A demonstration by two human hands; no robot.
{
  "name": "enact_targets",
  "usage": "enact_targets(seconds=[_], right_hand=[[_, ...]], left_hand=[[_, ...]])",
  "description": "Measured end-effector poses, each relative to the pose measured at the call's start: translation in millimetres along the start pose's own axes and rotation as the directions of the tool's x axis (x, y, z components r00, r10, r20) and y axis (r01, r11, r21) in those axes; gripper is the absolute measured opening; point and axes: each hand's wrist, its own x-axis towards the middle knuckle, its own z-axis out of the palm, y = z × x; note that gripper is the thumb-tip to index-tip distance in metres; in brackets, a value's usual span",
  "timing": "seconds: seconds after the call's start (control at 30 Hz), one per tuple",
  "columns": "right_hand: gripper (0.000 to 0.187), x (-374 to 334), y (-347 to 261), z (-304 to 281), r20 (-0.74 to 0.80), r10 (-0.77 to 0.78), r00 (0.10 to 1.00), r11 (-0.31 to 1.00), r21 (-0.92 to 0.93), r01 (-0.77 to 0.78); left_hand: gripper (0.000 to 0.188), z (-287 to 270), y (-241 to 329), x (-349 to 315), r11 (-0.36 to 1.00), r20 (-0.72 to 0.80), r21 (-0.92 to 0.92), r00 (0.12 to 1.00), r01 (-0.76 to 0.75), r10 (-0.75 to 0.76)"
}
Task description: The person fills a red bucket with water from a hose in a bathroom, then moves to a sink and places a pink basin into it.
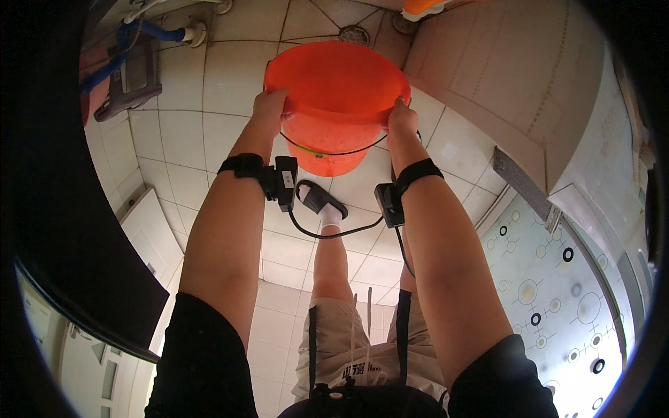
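Note:
An orange-red plastic bucket (pixel 327 129) is held out in front of me, tipped so that its wide mouth faces up toward my view. On its left rim my left hand (pixel 270 111) is closed, thumb and fingers gripping the edge. My right hand (pixel 401 118) grips the rim on the opposite side in the same way. The thin wire handle (pixel 348 153) hangs down across the near side of the bucket, with a small yellow-green grip on it. Whether anything is inside the bucket I cannot tell.
A floor drain (pixel 354 35) lies in the tiled floor beyond the bucket. A pale tub-like panel (pixel 488 76) stands at right, above a patterned glass panel (pixel 557 279). Blue hose (pixel 157 31) and a grey plastic item (pixel 129 76) are at far left. My slippered foot (pixel 322 198) is below.

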Motion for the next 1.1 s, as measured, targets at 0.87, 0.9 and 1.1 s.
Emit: enact_targets(seconds=[0.87, 0.9, 1.1], right_hand=[[0.088, -2, 2, -9, -0.010, -0.008, 1.000, 0.998, 0.061, 0.008], [0.088, 8, 1, -18, -0.035, -0.017, 0.999, 0.997, 0.071, 0.020], [0.086, -2, 12, -11, 0.015, -0.006, 1.000, 0.991, 0.133, 0.004]], left_hand=[[0.047, 2, -9, 5, 1.000, 0.016, 0.015, 1.000, -0.001, 0.001], [0.047, 13, -7, 2, 1.000, 0.031, -0.001, 0.999, -0.011, 0.011], [0.036, 7, -4, -15, 0.998, -0.005, 0.038, 0.999, 0.046, -0.046]])
